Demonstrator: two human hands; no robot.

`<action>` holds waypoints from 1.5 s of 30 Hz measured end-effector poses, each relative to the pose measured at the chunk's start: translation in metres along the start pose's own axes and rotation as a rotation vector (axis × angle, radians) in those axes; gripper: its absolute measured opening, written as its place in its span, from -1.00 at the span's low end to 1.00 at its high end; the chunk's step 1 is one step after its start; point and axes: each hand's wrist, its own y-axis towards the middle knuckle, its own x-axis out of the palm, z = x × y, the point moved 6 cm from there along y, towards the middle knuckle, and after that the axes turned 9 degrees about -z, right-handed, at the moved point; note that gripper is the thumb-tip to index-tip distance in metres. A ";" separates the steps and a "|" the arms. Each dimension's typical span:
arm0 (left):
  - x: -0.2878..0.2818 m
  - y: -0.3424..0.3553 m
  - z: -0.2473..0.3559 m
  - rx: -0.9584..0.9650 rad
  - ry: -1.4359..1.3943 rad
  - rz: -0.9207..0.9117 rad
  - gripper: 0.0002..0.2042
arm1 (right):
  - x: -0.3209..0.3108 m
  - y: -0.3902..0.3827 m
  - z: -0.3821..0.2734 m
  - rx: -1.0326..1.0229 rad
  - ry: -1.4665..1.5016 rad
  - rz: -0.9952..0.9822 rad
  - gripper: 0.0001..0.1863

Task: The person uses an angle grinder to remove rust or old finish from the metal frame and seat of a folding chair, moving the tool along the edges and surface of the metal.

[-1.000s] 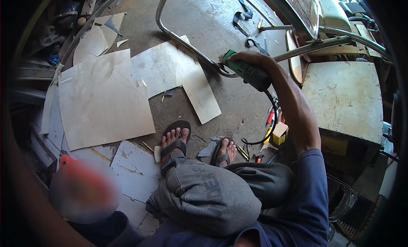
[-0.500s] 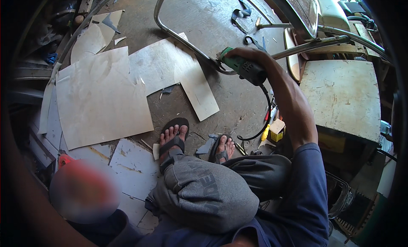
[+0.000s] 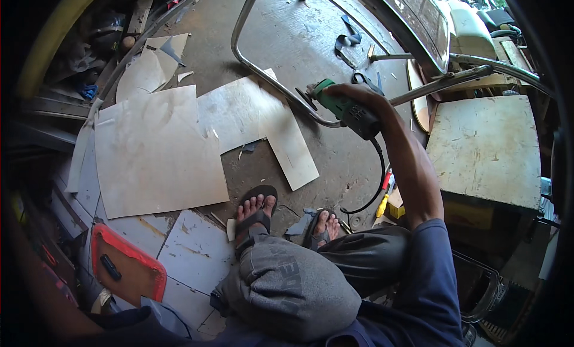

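Note:
My right hand (image 3: 363,102) is wrapped round a green and black angle grinder (image 3: 353,114) with a cord hanging from it. The grinder's disc (image 3: 305,97) lies over the bent chrome tube (image 3: 255,64) of a metal frame; I cannot tell whether they touch. The frame carries a dark-edged panel (image 3: 412,18). Below it, cut pale sheets (image 3: 160,156) lie on the floor. My left forearm (image 3: 66,314) shows dimly at the lower left edge; its hand is outside the view.
A pale board top (image 3: 483,153) stands at right. Screwdrivers (image 3: 381,206) and a yellow box lie by my sandalled feet. A red-edged board (image 3: 127,263) with a black object rests on cracked tiles (image 3: 194,251) at left, beside cluttered shelving. Black straps lie beyond the frame.
The scene has shifted lower in the view. The grinder in my right hand has moved slightly left against the tube, and its disc shows more clearly.

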 end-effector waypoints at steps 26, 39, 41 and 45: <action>0.032 0.022 -0.014 -0.047 -0.081 -0.018 -0.14 | 0.054 0.088 -0.150 -0.206 -0.192 -0.144 -0.38; 0.021 0.014 -0.007 -0.046 -0.102 -0.068 -0.14 | 0.062 0.103 -0.165 -0.173 -0.166 -0.155 -0.41; 0.020 0.014 -0.007 -0.045 -0.095 -0.087 -0.14 | 0.057 0.107 -0.157 -0.148 -0.162 -0.161 -0.40; 0.020 0.012 -0.008 -0.044 -0.067 -0.080 -0.16 | 0.037 0.106 -0.134 -0.099 -0.267 -0.150 -0.39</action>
